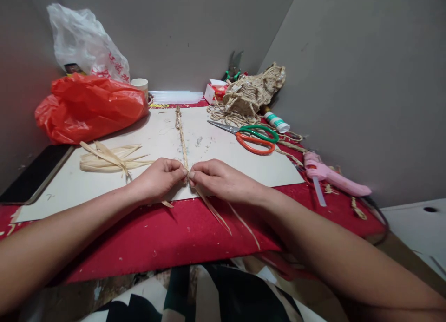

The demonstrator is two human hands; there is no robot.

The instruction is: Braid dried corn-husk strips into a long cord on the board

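A thin braided straw cord [182, 138] runs from the far middle of the white board [240, 173] toward me. At its near end my left hand [162, 178] pinches it between thumb and fingers. Right beside it, almost touching, my right hand [216, 178] pinches the same spot. Loose flat strands [214, 210] hang from under the fingers over the board's near edge. Just left of my left hand lies a small pile of dry pale husk strips [108, 159]. The exact crossing of the strands is hidden by my fingertips.
Scissors [256, 138] with green and orange handles lie right of the cord. Behind them sits a bundle of twisted straw rope [256, 92]. A pink glue gun [334, 175] rests at right. A red plastic bag [90, 108], a paper cup [140, 84] and a phone [36, 173] are at left.
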